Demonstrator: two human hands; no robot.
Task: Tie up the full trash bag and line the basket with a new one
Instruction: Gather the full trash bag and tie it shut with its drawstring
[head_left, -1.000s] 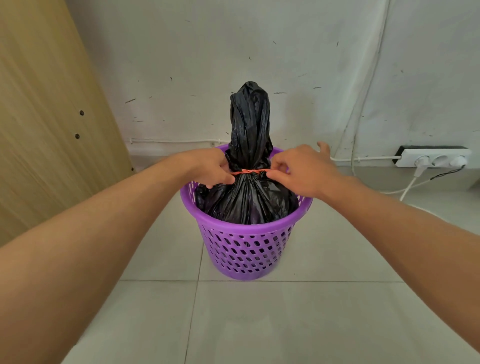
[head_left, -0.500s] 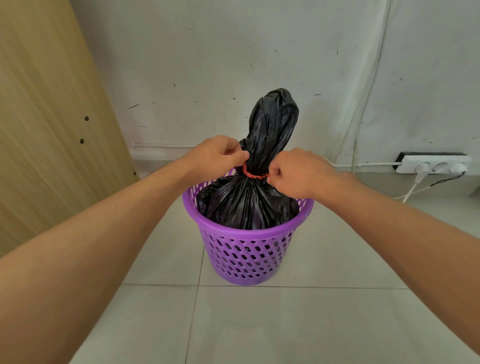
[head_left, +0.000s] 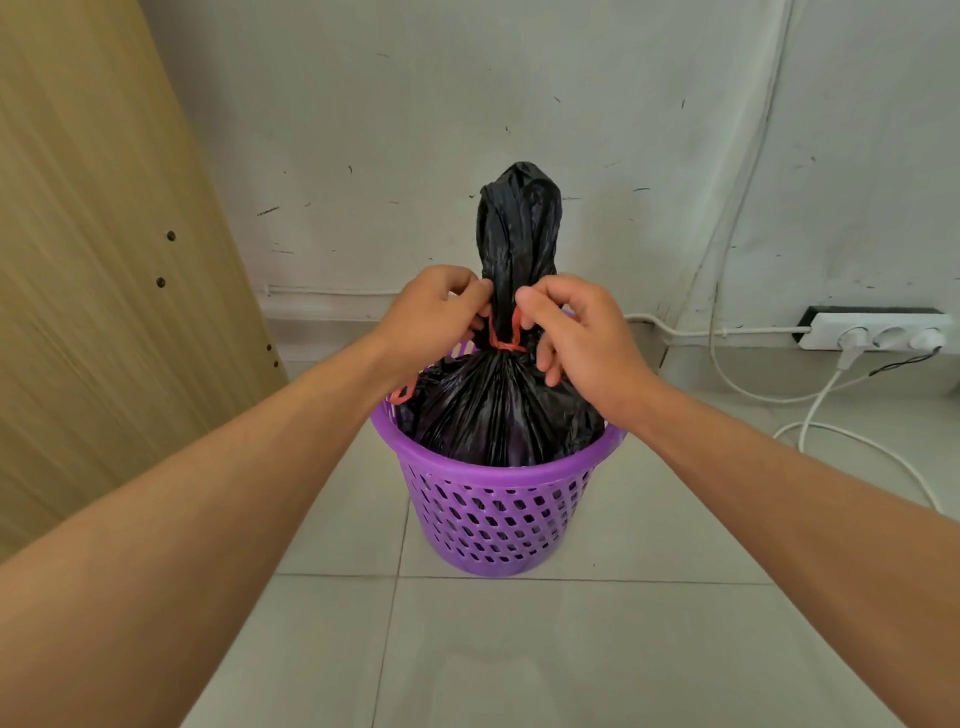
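While the purple basket (head_left: 498, 519) stands on the floor tiles with the full black trash bag (head_left: 501, 410) seated inside it, both hands work at the bag's gathered neck just above the rim: the left hand (head_left: 431, 317) and the right hand (head_left: 571, 332) each pinch an end of the orange tie (head_left: 503, 332) (a loose tail hangs by the near-left rim). If either pinch slips before the knot is cinched, the tie could slacken and the twisted neck, upright against the wall behind, may unwind and open.
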